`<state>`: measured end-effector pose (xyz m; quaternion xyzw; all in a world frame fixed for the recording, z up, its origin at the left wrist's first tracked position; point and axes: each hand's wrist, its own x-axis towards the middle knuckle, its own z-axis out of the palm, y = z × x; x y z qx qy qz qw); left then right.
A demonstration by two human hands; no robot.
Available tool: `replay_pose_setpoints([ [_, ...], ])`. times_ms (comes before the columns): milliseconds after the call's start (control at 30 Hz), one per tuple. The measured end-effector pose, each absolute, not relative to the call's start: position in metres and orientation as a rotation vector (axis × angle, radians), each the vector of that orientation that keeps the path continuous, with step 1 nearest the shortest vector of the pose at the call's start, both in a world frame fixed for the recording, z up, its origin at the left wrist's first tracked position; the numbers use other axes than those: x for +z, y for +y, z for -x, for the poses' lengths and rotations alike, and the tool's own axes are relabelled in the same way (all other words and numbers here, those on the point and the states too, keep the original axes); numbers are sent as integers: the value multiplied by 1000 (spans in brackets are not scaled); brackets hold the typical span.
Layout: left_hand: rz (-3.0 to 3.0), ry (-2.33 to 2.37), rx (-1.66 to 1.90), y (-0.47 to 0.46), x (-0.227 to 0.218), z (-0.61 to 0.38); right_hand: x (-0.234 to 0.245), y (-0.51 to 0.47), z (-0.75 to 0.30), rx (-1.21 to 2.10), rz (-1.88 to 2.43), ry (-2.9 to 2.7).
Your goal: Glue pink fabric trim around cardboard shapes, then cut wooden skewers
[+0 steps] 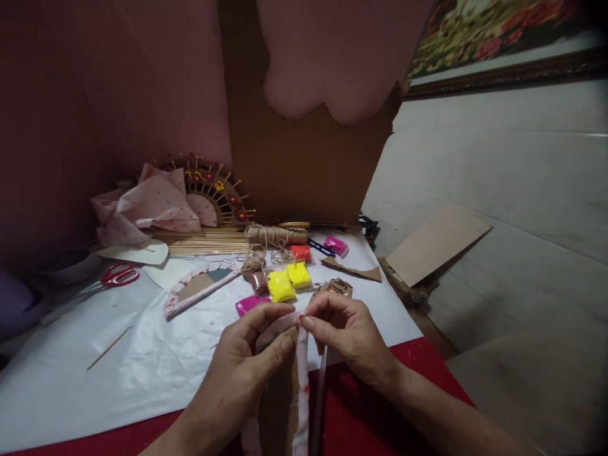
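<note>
Both hands hold a cardboard piece edged with pink floral fabric (303, 380) above the table's front edge. My left hand (242, 361) is closed on its left side, thumb on the brown cardboard face. With thumb and forefinger, my right hand (351, 335) pinches the fabric at the top corner. A thin translucent strip (320, 399) hangs below my right hand; whether the fingers grip it cannot be made out. Past my left hand lies a similar half-round piece with a fabric edge (204, 297). Bags of yellow clay (281, 286) and magenta clay (251, 305) lie just beyond my hands.
Red-handled scissors (120, 274) and a thin stick (108, 348) lie on the left. At the back are wooden sticks (204, 242), a twine roll (275, 234), crumpled pink fabric (156, 202) and a decorated fan (228, 190). A large cardboard sheet (304, 171) stands behind.
</note>
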<state>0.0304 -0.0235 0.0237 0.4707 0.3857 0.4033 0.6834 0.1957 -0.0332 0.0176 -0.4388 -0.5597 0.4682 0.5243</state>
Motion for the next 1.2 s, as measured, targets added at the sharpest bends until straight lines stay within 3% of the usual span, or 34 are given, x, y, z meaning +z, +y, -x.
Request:
replay_pose_setpoints([
  [200, -948, 856, 897, -23, 26, -28, 18, -34, -201, 535, 909, -1748],
  [567, -912, 924, 870, -25, 35, -27, 21, -30, -209, 360, 701, -2067],
  [767, -915, 938, 813, -25, 34, -29, 16, -33, -202, 331, 857, -1983],
  [1000, -842, 1004, 685, -28, 29, -30, 3, -34, -201, 76, 909, -2123],
  [1200, -819, 903, 745, -22, 27, -35, -1, -33, -197, 95, 1072, -2071],
])
